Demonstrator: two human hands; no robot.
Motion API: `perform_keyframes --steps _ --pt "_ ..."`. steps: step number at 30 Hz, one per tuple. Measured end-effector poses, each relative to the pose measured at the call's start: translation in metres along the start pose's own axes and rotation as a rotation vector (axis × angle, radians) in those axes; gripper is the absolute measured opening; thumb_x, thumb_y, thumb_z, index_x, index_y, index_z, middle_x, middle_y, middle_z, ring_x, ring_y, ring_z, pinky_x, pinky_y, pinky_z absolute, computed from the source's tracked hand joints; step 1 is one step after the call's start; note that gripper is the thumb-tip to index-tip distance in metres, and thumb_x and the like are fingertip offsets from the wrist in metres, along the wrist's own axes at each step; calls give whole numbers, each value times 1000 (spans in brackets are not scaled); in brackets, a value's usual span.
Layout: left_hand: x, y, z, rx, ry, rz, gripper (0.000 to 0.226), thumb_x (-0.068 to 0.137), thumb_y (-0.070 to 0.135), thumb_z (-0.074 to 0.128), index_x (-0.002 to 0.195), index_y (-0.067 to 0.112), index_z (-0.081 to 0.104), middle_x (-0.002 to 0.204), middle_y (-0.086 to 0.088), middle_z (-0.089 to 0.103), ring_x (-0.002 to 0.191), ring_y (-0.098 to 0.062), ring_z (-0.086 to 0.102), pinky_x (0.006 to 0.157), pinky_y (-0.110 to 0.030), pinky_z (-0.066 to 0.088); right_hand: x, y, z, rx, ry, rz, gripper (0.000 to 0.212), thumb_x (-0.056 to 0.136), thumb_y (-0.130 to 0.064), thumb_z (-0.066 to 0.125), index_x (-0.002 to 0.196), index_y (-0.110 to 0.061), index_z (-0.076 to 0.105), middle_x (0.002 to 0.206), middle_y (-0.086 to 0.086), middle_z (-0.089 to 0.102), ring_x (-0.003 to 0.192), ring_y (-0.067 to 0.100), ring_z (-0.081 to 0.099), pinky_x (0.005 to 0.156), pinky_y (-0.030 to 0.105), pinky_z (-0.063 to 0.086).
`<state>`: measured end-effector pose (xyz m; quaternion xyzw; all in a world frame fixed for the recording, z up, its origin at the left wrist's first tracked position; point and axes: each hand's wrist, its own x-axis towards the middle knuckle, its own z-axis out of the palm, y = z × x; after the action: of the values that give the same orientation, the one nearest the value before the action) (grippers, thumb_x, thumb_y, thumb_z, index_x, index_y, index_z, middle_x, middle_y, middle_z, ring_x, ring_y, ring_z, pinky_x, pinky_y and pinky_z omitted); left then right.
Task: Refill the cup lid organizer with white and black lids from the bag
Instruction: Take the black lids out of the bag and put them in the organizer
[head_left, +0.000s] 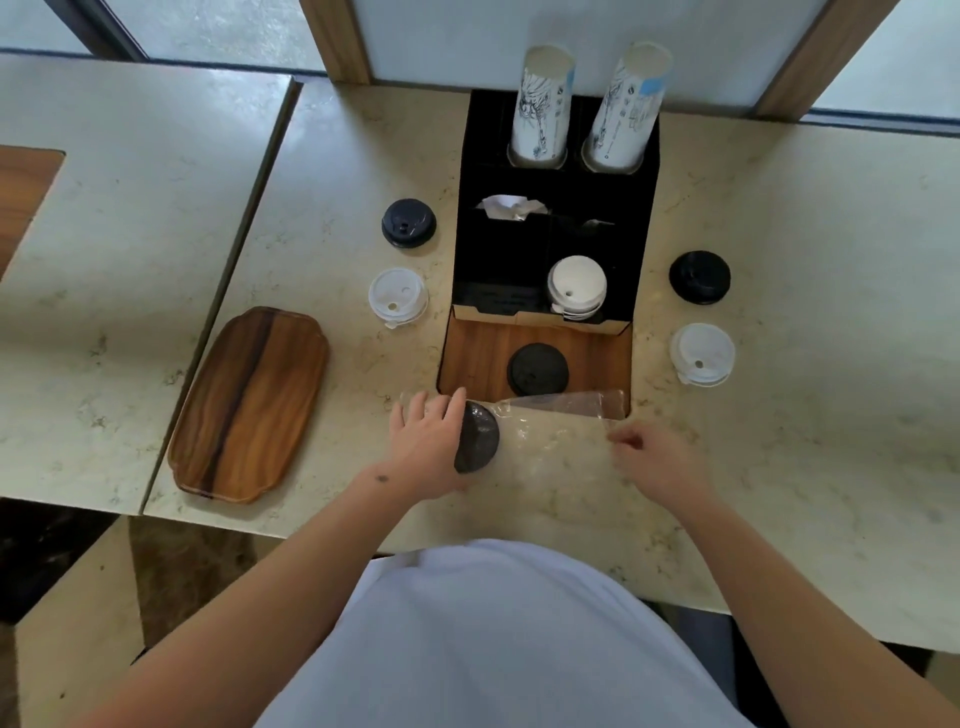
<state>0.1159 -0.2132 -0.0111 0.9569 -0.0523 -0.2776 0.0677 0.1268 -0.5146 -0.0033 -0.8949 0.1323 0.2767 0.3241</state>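
Observation:
A clear plastic bag (556, 436) lies on the counter in front of the black organizer (470, 249). My left hand (428, 447) grips the bag's left end around a black lid (480, 439) inside it. My right hand (657, 460) pinches the bag's right end. In the organizer, a stack of white lids (576, 283) fills the front right slot; the front left slot looks dark and its contents are unclear. One black lid (537, 368) rests on the wooden base at the organizer's front.
Loose lids lie on the counter: a black lid (409, 222) and a white lid (397, 296) left of the organizer, a black lid (700, 277) and a white lid (702, 354) to the right. Two paper cup stacks (543, 104) stand at the back. A wooden tray (249, 402) lies left.

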Motion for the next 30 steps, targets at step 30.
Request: perform_keyframes --steps 30 --pt "-23 20 4 -130 157 167 98 64 56 75 147 24 34 143 3 47 130 -29 37 111 -47 29 -1 -37 47 725 -625 103 39 82 -24 84 105 0 63 73 5 61 65 15 56 65 25 50"
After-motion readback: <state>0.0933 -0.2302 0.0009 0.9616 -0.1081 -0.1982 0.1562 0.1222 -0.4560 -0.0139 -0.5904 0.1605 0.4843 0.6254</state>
